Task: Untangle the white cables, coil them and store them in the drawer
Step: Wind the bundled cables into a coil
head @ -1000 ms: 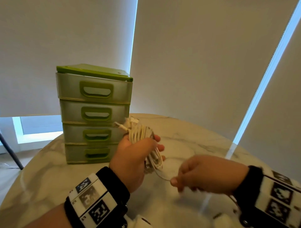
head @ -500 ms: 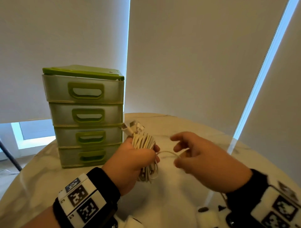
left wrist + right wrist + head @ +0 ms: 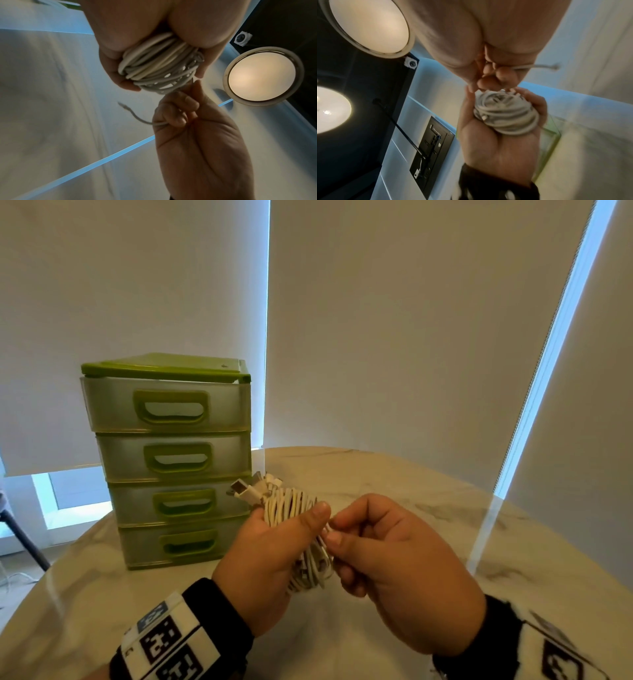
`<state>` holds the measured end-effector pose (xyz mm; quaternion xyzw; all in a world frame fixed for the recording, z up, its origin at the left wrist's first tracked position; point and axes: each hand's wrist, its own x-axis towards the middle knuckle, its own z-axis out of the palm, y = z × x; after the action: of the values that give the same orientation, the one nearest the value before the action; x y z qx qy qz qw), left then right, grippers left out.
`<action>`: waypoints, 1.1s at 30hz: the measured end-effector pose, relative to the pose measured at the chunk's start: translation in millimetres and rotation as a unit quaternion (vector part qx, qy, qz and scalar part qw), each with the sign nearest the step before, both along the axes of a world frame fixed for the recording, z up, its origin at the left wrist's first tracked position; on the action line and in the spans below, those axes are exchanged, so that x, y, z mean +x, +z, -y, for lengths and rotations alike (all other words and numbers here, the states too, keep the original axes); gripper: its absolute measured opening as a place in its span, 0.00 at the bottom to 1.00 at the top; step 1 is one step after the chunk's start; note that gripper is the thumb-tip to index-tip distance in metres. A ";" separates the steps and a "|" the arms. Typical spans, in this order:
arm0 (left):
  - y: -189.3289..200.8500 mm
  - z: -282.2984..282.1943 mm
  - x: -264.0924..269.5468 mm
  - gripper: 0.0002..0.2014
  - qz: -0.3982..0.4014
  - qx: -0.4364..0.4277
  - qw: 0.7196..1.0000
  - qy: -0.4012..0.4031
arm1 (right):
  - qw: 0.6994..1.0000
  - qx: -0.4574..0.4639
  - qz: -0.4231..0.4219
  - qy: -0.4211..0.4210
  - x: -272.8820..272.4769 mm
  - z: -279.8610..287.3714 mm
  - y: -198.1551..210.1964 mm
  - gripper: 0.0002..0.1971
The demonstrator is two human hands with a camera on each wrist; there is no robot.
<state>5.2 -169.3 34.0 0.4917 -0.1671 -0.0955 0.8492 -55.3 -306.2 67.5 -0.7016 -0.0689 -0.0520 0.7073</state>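
My left hand (image 3: 274, 546) grips a coiled bundle of white cables (image 3: 291, 508) above the marble table, fingers and thumb wrapped round it; the same bundle (image 3: 159, 65) fills the left wrist view. Several plugs (image 3: 253, 487) stick out of the coil's top. My right hand (image 3: 370, 546) is pressed against the bundle's right side and pinches the loose cable end (image 3: 135, 116), whose small plug (image 3: 554, 66) pokes out past the curled fingers. The green and translucent drawer unit (image 3: 171, 460) stands at the table's left with all drawers closed.
The round marble table (image 3: 428, 508) spreads right of and in front of the hands. White roller blinds hang close behind it. A dark chair or stand leg (image 3: 20, 535) shows at the far left, off the table.
My right hand has come up from low on the right and closed in on the bundle, taking up the slack in the loose cable. The left hand has kept hold of the coil.
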 end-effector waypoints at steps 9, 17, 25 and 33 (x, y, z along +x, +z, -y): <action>7.4 -6.3 -0.2 0.28 -0.017 -0.030 0.999 -0.014 | 0.996 -0.030 0.003 0.087 -0.7 0.3 2.1 0.17; 7.8 -13.4 6.3 0.28 -0.022 -0.077 0.996 0.040 | 0.905 -0.410 0.102 -0.059 -6.3 18.8 10.6 0.18; 8.5 -10.4 -1.1 0.26 -0.008 -0.049 0.998 0.036 | 0.988 0.022 -0.151 0.030 9.9 2.5 -8.4 0.01; 10.0 -0.3 -12.5 0.24 -0.038 -0.064 0.997 -0.011 | 0.993 -0.086 -0.024 -0.075 14.3 4.4 -13.7 0.14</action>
<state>-7.3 -169.0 43.9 0.4302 -0.1457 -0.1124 0.8838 -40.9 -310.6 53.8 -0.7640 -0.0030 -0.0821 0.6399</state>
